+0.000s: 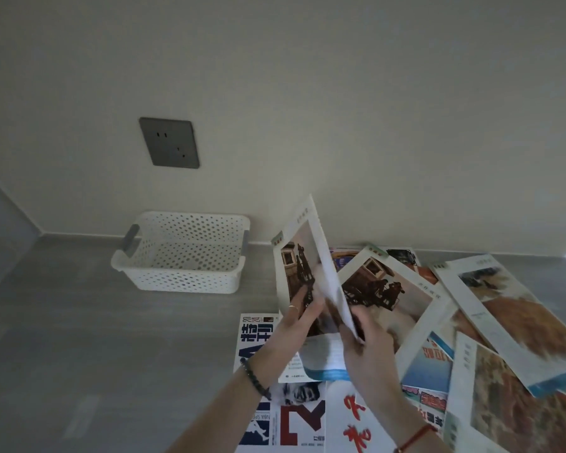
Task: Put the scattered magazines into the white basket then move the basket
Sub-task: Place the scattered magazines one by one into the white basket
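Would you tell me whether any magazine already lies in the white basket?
No, the white basket shows only its bare perforated floor and walls.

The left grip [299, 318] wears a thin gold-coloured ring [293, 308] on one finger, and a dark bead bracelet [255, 379] of small round beads circles the wrist behind it. The wrist behind the right grip [366, 338] carries a thin red cord bracelet [417, 437]. The left forearm [216, 416] and right forearm [389, 407] are bare down to the lower edge of the view.
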`<state>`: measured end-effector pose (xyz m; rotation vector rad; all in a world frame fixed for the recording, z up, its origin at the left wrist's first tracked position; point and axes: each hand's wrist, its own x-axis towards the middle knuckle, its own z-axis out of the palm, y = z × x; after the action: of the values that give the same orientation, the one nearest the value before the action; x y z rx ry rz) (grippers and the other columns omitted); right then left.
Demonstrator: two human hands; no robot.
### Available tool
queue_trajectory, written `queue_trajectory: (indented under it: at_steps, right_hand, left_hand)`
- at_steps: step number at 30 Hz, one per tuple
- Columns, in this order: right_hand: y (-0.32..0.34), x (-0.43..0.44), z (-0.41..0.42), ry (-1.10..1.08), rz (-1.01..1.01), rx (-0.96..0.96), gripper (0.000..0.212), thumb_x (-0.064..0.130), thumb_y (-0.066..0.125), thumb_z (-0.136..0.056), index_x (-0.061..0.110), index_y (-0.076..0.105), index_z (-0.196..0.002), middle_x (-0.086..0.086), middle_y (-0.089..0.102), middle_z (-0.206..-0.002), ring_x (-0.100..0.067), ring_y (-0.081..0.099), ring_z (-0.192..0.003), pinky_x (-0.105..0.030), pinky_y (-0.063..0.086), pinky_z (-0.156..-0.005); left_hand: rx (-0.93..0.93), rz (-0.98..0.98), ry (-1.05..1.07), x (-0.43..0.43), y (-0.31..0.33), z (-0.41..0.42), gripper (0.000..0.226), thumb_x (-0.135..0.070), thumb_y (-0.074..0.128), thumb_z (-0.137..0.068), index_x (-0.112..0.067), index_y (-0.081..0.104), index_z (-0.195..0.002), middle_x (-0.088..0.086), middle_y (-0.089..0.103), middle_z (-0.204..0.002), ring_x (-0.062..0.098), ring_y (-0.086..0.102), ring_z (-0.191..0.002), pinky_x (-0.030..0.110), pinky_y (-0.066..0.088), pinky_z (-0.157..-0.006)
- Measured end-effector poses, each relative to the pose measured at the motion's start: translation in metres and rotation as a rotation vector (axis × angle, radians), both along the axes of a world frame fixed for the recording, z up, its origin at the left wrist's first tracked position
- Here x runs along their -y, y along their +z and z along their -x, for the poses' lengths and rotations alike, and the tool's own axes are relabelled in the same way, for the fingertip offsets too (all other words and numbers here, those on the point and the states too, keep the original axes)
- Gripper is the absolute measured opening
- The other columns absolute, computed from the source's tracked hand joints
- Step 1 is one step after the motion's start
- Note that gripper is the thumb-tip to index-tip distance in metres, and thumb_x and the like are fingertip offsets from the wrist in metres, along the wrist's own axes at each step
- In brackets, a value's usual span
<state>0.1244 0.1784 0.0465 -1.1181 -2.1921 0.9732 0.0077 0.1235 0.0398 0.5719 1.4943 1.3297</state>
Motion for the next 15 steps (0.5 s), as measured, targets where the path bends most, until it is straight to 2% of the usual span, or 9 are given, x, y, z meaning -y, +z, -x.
queue_trajectory:
  at_steps: [1, 3, 5, 6, 8, 10, 12, 13, 15]
  right_hand:
    - [0.006, 0.017, -0.001, 0.034, -0.037, -0.047, 0.027, 0.007, 0.057, -0.085, 0.031, 0.055, -0.096, 0.013, 0.059, -0.079, 0.003, 0.057, -0.069, -0.003, 0.042, -0.061]
    - [0.012, 0.046, -0.003, 0.077, -0.114, -0.079, 0.037, 0.008, 0.057, -0.084, 0.034, 0.055, -0.110, 0.014, 0.062, -0.102, 0.008, 0.055, -0.095, -0.010, 0.043, -0.086]
    - [0.013, 0.065, 0.000, 0.130, -0.140, -0.018, 0.053, 0.012, 0.061, -0.082, 0.028, 0.045, -0.129, 0.010, 0.054, -0.124, -0.005, 0.046, -0.119, -0.021, 0.033, -0.104]
    - [0.014, 0.072, 0.002, 0.196, -0.130, 0.013, 0.057, 0.018, 0.063, -0.081, 0.028, 0.040, -0.133, 0.010, 0.050, -0.130, -0.008, 0.042, -0.125, -0.021, 0.028, -0.108]
    - [0.015, 0.078, 0.007, 0.335, -0.094, 0.035, 0.057, 0.028, 0.059, -0.083, 0.035, 0.032, -0.134, 0.018, 0.026, -0.145, -0.009, 0.031, -0.135, -0.026, 0.024, -0.112]
    - [0.017, 0.077, 0.012, 0.310, -0.059, 0.015, 0.062, 0.040, 0.053, -0.083, 0.044, 0.019, -0.134, 0.016, 0.004, -0.152, -0.013, 0.024, -0.137, -0.041, 0.034, -0.109]
    - [0.027, 0.065, 0.019, 0.112, 0.063, -0.092, 0.074, 0.045, 0.058, -0.074, 0.044, 0.014, -0.134, 0.006, 0.008, -0.153, -0.020, 0.029, -0.135, -0.048, 0.042, -0.101]
    - [0.035, 0.057, 0.024, 0.048, 0.187, -0.190, 0.081, 0.043, 0.062, -0.070, 0.043, 0.013, -0.134, 0.005, 0.019, -0.150, -0.020, 0.037, -0.129, -0.044, 0.049, -0.094]
    - [0.051, 0.042, 0.038, 0.044, 0.416, -0.362, 0.088, 0.040, 0.067, -0.062, 0.041, 0.016, -0.133, 0.012, 0.042, -0.131, -0.007, 0.049, -0.110, -0.019, 0.056, -0.071]
  left_hand:
    - [0.008, -0.081, -0.004, 0.000, 0.009, -0.001, 0.069, -0.069, 0.050, -0.069, -0.050, 0.027, -0.131, -0.015, 0.045, -0.134, 0.002, 0.048, -0.116, 0.028, 0.034, -0.101]
    - [0.074, -0.166, 0.081, 0.003, 0.026, 0.001, 0.050, -0.060, 0.059, -0.067, -0.052, 0.042, -0.114, -0.015, 0.066, -0.111, 0.005, 0.064, -0.098, 0.026, 0.052, -0.083]
    - [0.062, -0.194, 0.185, 0.009, 0.037, 0.006, 0.018, -0.038, 0.057, -0.083, -0.044, 0.050, -0.099, -0.014, 0.072, -0.086, 0.005, 0.069, -0.080, 0.021, 0.055, -0.063]
    - [0.038, -0.185, 0.223, 0.015, 0.041, 0.011, 0.012, -0.029, 0.052, -0.088, -0.038, 0.052, -0.096, -0.011, 0.071, -0.085, 0.007, 0.069, -0.078, 0.022, 0.055, -0.060]
    - [0.016, -0.173, 0.288, 0.031, 0.047, 0.020, 0.013, -0.020, 0.047, -0.091, -0.029, 0.056, -0.097, -0.002, 0.068, -0.097, 0.016, 0.067, -0.088, 0.034, 0.057, -0.071]
    - [-0.014, -0.224, 0.306, 0.052, 0.057, 0.031, 0.018, -0.014, 0.047, -0.091, -0.024, 0.060, -0.100, 0.004, 0.069, -0.105, 0.026, 0.065, -0.097, 0.046, 0.054, -0.084]
    - [-0.106, -0.312, 0.276, 0.071, 0.066, 0.046, 0.023, -0.009, 0.047, -0.090, -0.024, 0.063, -0.096, 0.001, 0.072, -0.098, 0.024, 0.066, -0.098, 0.039, 0.054, -0.083]
    - [-0.134, -0.364, 0.251, 0.080, 0.071, 0.054, 0.024, -0.008, 0.047, -0.089, -0.024, 0.064, -0.095, -0.002, 0.074, -0.094, 0.020, 0.067, -0.095, 0.031, 0.056, -0.077]
    - [-0.163, -0.433, 0.206, 0.096, 0.082, 0.072, 0.022, -0.012, 0.049, -0.086, -0.026, 0.064, -0.096, -0.007, 0.074, -0.091, 0.011, 0.068, -0.089, 0.020, 0.054, -0.070]
